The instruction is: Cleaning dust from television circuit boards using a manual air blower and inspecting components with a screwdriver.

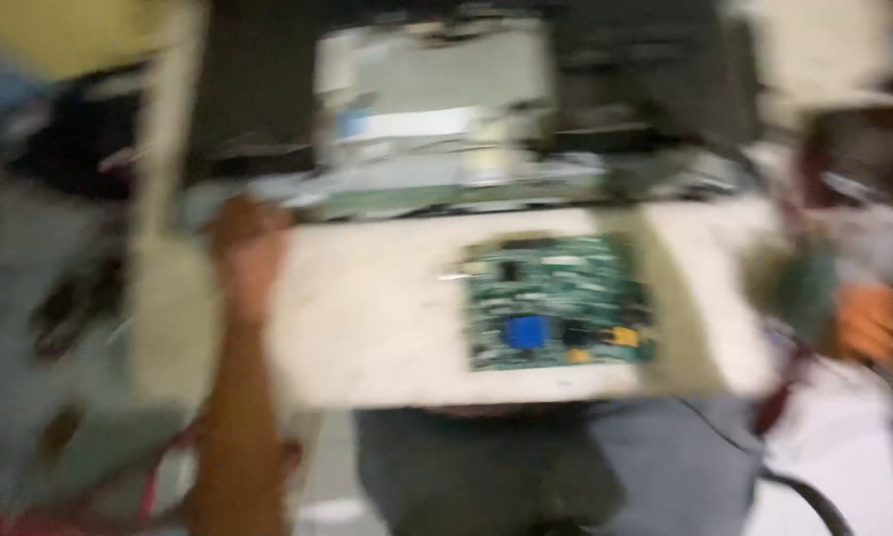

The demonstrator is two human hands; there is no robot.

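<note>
Blurred, cluttered workspace. White panel (367, 318) across lap, long axis left-right, green circuit board (557, 303) set right of centre. Left hand (248, 248) at panel's left edge, nearer; fingers' grip indiscernible. Right hand unseen.

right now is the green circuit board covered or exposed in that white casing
Exposed: the green circuit board shows bare through an opening in the white casing, its blue part visible. Left hand grips the casing's edge.

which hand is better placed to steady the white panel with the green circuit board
Left, probably: the left hand already sits at the white rectangular panel's left edge. The right hand is not clearly visible in this blurred view.
</note>
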